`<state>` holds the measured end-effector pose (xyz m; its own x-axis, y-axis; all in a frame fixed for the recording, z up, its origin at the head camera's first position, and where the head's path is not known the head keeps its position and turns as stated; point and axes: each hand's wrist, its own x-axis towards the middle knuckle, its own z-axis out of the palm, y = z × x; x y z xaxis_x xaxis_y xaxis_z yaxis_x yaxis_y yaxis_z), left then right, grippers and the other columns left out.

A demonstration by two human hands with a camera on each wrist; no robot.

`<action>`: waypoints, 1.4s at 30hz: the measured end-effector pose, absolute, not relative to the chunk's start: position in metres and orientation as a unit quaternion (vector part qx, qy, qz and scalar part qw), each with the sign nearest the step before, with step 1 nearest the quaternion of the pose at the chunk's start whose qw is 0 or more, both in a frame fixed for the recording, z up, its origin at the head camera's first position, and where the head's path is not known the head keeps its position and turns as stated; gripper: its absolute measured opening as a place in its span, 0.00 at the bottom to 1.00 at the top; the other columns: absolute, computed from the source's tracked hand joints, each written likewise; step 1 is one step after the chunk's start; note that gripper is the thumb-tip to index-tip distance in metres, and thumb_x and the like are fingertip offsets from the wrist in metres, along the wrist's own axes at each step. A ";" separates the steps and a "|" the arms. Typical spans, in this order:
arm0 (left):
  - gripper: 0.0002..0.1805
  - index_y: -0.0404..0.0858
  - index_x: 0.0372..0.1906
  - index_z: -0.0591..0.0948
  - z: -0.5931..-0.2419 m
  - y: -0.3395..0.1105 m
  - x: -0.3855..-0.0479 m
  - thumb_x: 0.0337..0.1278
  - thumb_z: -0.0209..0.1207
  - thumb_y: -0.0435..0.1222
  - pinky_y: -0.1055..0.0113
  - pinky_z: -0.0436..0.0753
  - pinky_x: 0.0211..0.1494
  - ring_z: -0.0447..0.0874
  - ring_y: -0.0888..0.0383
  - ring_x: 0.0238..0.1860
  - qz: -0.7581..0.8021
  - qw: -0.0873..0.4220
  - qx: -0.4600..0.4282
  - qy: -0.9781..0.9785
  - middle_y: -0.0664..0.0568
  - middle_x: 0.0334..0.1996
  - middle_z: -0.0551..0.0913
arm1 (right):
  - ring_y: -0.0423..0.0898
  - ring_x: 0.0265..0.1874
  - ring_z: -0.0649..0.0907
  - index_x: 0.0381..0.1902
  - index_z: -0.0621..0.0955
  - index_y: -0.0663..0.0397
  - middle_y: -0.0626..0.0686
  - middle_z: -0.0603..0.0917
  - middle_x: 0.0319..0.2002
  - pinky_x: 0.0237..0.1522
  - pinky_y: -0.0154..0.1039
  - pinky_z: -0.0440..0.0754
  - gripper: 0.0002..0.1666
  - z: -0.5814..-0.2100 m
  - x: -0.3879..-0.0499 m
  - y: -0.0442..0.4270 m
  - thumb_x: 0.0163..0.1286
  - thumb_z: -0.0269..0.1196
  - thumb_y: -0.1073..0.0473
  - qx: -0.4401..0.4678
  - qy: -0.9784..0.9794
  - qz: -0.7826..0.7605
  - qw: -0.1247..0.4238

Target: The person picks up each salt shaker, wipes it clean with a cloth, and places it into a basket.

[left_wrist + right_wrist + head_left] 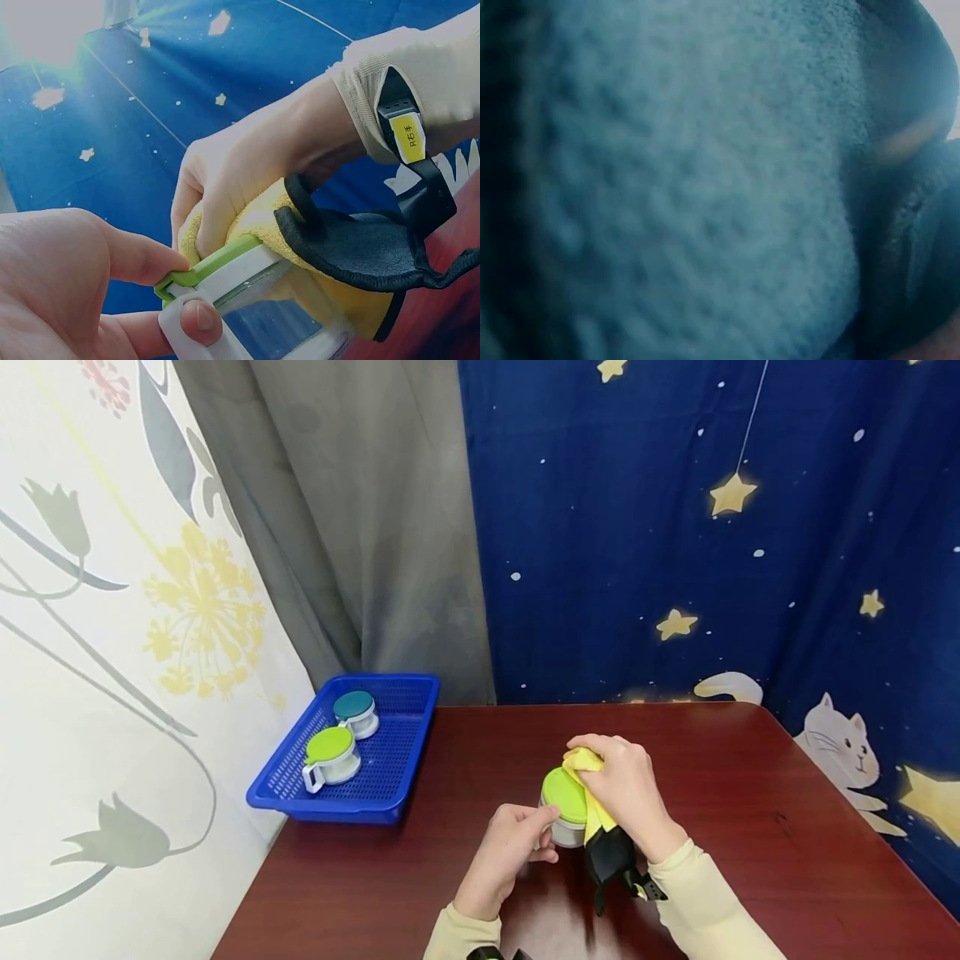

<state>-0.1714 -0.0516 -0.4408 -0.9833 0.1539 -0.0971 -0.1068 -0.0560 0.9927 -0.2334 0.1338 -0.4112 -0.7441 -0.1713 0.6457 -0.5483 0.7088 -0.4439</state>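
Note:
A clear jar [567,834] with a lime-green lid [564,795] is between the two hands. My left hand [516,843] holds it by its white handle [177,327], a fingertip showing through the handle and the thumb on the lid's edge. With curled fingers my right hand [624,781] grips a yellow cloth [264,217] with black trim and a dark panel. The cloth lies against the lid's rim and the jar's side. In the right wrist view, close blurred cloth [705,180] fills most of the picture and hides the hand's work.
A blue plastic basket [397,814] stands at the table's back left. Inside it are a jar with a green lid [330,744] and one with a teal lid [354,703]. Curtains [600,568] hang behind the dark red tabletop [375,893].

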 end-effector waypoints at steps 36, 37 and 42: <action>0.20 0.36 0.12 0.70 -0.442 -0.050 -0.175 0.57 0.60 0.37 0.56 0.87 0.31 0.77 0.56 0.17 0.723 0.057 0.002 0.688 0.52 0.12 0.70 | 0.39 0.36 0.78 0.42 0.87 0.32 0.34 0.85 0.37 0.41 0.45 0.74 0.21 -0.411 -0.218 0.098 0.49 0.77 0.58 0.308 -0.862 0.264 0.304; 0.20 0.36 0.12 0.70 -0.443 -0.051 -0.175 0.57 0.60 0.36 0.56 0.87 0.31 0.77 0.56 0.17 0.726 0.055 0.001 0.686 0.51 0.13 0.70 | 0.40 0.36 0.78 0.43 0.86 0.32 0.34 0.85 0.37 0.41 0.45 0.73 0.21 -0.412 -0.218 0.097 0.50 0.77 0.57 0.307 -0.863 0.255 0.311; 0.21 0.36 0.12 0.69 -0.443 -0.052 -0.174 0.57 0.60 0.36 0.56 0.87 0.31 0.77 0.56 0.18 0.735 0.050 -0.002 0.676 0.51 0.13 0.70 | 0.43 0.38 0.77 0.44 0.86 0.34 0.36 0.84 0.40 0.37 0.45 0.74 0.21 -0.413 -0.217 0.096 0.50 0.77 0.53 0.299 -0.868 0.227 0.325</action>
<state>-0.1738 -0.0523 -0.4433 -0.9950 0.0701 -0.0709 -0.0765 -0.0808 0.9938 -0.2170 0.0963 -0.4125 -0.6106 -0.3711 0.6996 -0.6663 0.7182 -0.2006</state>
